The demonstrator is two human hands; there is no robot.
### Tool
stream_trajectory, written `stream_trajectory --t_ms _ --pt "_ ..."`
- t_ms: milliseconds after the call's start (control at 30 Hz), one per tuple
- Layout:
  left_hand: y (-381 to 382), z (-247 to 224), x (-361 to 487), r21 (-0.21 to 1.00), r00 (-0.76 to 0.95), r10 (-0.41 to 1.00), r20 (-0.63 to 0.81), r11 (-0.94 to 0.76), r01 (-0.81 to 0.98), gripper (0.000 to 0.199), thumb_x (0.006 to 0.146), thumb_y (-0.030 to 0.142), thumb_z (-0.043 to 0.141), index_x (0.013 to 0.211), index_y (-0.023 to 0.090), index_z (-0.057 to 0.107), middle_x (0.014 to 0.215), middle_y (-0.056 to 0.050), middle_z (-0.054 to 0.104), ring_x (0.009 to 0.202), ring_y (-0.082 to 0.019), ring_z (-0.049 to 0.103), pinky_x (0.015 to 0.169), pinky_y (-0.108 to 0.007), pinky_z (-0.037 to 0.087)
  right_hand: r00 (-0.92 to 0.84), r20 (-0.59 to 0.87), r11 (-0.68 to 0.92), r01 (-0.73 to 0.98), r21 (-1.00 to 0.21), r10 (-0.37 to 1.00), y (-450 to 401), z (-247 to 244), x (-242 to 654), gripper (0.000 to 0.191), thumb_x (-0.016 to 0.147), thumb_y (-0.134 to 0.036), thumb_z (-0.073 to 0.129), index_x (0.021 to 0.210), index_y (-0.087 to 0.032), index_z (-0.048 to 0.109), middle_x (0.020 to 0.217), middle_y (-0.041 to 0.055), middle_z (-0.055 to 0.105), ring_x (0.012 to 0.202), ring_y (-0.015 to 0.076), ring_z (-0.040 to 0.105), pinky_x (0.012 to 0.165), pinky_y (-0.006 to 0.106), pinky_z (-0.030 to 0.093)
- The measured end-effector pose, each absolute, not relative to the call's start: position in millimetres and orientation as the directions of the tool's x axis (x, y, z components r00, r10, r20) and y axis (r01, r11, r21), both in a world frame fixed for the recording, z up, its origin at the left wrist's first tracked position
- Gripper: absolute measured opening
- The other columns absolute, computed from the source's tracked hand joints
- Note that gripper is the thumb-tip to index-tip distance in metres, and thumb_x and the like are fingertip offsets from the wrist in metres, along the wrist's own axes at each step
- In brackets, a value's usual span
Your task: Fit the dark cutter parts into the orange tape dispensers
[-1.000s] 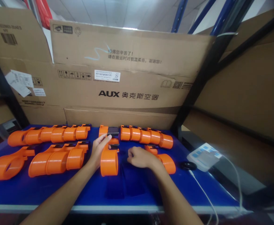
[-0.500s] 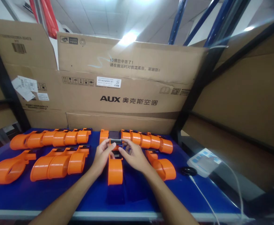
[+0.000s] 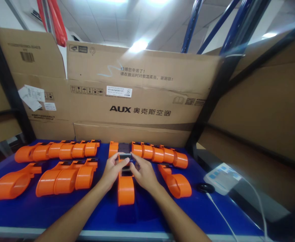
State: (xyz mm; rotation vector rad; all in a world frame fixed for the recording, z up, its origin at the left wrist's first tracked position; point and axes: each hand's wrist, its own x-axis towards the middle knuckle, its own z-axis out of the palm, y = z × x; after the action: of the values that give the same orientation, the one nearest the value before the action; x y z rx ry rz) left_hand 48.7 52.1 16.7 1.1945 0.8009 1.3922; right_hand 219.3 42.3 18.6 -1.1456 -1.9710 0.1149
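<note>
At the middle of the blue table, my left hand (image 3: pixel 113 170) and my right hand (image 3: pixel 144 172) meet around a small dark flat device (image 3: pixel 125 156). Both hands are closed on it by the fingertips, the left thumb lying across its near side. Just below the fingers a wide orange loop (image 3: pixel 126 191) with a dark rectangular piece (image 3: pixel 126 172) at its top lies on the table. Behind the device are a dark screen-like rectangle (image 3: pixel 124 148) and another orange loop (image 3: pixel 113 149). My fingers hide part of the device.
Orange loops with dark clips stand in rows at the left (image 3: pixel 66 150) and right (image 3: pixel 158 154). A white and blue box (image 3: pixel 223 178) with a cable and a black oval object (image 3: pixel 205 187) are at the right. A cardboard wall (image 3: pixel 142 97) closes the back.
The view has shifted slightly, so everything sits a little lower and to the right. Both hands stay on the device; the dark piece above the near orange loop shows more clearly.
</note>
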Motion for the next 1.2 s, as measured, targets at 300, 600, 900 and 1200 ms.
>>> stream_trajectory --t_ms 300,600,900,1200 --pt "52 22 49 0.912 0.07 0.97 0.231 -0.191 -0.362 0.038 0.065 0.038 0.089 0.093 0.016 0.074 0.065 0.0 0.066 0.053 -0.011 0.057 0.053 -0.022 0.043 -0.298 0.673 0.688 0.582 -0.434 0.677 47 15 219 0.049 0.098 -0.026 0.049 0.147 -0.019 0.053 0.127 0.0142 0.07 0.111 0.0254 0.07 0.097 0.04 0.056" --pt "57 12 45 0.928 0.077 0.98 0.184 -0.148 -0.341 0.044 0.069 0.049 0.085 0.097 0.017 0.07 0.047 0.009 0.048 0.036 -0.006 0.035 0.041 -0.021 0.026 -0.365 0.646 0.694 0.618 -0.37 0.67 45 24 227 0.055 0.095 -0.031 0.058 0.15 -0.024 0.05 0.128 0.0123 0.07 0.107 0.0255 0.071 0.093 0.04 0.059" --pt "58 10 48 0.929 0.066 0.989 0.133 -0.101 -0.356 0.049 0.067 0.05 0.086 0.1 0.017 0.07 0.047 0.008 0.049 0.036 -0.006 0.037 0.041 -0.02 0.028 -0.382 0.626 0.633 0.737 -0.237 0.68 43 14 223 0.07 0.09 -0.02 0.054 0.157 -0.016 0.036 0.109 0.0133 0.075 0.091 0.0244 0.072 0.082 0.036 0.059" --pt "55 15 49 0.912 0.09 0.992 0.083 -0.039 -0.409 0.05 0.064 0.05 0.088 0.095 0.016 0.07 0.045 0.009 0.046 0.036 -0.005 0.036 0.04 -0.019 0.028 -0.374 0.591 0.536 0.836 -0.119 0.715 40 10 214 0.069 0.089 -0.015 0.05 0.156 -0.012 0.035 0.092 0.0113 0.077 0.076 0.0229 0.072 0.072 0.031 0.057"
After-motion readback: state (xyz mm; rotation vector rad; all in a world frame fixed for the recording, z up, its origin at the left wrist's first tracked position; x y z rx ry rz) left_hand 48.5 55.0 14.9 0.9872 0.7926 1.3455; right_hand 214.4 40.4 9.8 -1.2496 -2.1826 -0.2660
